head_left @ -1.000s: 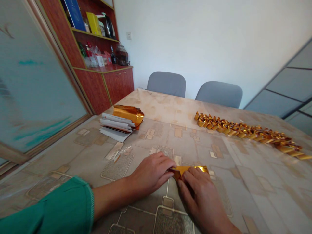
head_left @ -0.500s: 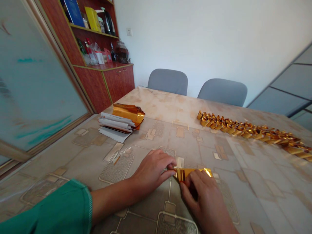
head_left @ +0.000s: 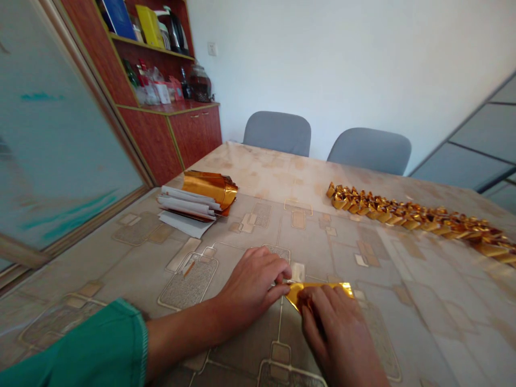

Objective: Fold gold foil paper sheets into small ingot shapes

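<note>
A folded strip of gold foil paper [head_left: 296,293] lies on the patterned tablecloth [head_left: 242,258], its left end coming to a point. My left hand [head_left: 258,277] pinches that pointed tip between thumb and forefinger. Over the strip's middle, my right hand [head_left: 334,317] presses down with curled fingers, hiding much of the paper. The strip's right end shows beyond my knuckles. To the far left rests a stack of gold and white foil sheets [head_left: 209,188]. Folded gold foil pieces [head_left: 403,212] stand packed in a long row at the right.
Two grey chairs [head_left: 278,131] stand behind the table against the white wall. A red-brown cabinet [head_left: 197,134] with bottles, a glass jar [head_left: 199,83] and a kettle [head_left: 175,32] is at the back left. A frosted glass door [head_left: 60,134] borders the left side.
My right hand has shifted slightly down over the strip. The foil's left end now shows a flat, slanted gold face where darker creases were. My left hand stays at the tip.
</note>
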Demonstrator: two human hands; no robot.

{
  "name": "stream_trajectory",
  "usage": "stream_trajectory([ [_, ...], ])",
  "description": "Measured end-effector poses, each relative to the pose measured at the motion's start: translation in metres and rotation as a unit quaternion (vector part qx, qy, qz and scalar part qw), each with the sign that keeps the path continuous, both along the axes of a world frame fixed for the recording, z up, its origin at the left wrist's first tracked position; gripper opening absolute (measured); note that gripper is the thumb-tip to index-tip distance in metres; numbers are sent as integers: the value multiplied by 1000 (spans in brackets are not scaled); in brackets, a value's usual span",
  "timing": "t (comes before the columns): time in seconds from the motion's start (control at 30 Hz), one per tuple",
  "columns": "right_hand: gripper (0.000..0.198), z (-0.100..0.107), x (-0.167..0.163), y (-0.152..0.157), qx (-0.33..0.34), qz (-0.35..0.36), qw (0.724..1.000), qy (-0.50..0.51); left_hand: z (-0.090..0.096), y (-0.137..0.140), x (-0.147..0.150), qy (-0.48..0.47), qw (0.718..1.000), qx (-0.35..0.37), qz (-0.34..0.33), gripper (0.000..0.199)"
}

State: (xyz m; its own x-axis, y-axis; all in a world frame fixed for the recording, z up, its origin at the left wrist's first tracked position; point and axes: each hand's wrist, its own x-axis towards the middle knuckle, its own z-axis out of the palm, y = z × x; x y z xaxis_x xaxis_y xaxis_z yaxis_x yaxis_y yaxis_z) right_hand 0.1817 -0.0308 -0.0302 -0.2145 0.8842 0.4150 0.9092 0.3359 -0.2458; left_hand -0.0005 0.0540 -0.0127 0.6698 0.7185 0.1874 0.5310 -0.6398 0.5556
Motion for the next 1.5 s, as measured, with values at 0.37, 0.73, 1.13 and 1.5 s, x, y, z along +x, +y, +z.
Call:
stream_trajectory([
  [0.37,16,-6,1,1,-19,-5,1000,-9,2,1,-1,7,999,24,28,7],
  [0.73,11,-8,-2,2,-26,-23,999,12,-3,-21,-4,-1,969,225,-102,20],
  [1.13,20,-9,4,-1,-25,0,1000,5,2,-35,-16,127,960,187,-167,48],
  [1.5,43,-10,10,-5,25,14,995,-100,11,-37,-19,139,965,144,-169,48],
])
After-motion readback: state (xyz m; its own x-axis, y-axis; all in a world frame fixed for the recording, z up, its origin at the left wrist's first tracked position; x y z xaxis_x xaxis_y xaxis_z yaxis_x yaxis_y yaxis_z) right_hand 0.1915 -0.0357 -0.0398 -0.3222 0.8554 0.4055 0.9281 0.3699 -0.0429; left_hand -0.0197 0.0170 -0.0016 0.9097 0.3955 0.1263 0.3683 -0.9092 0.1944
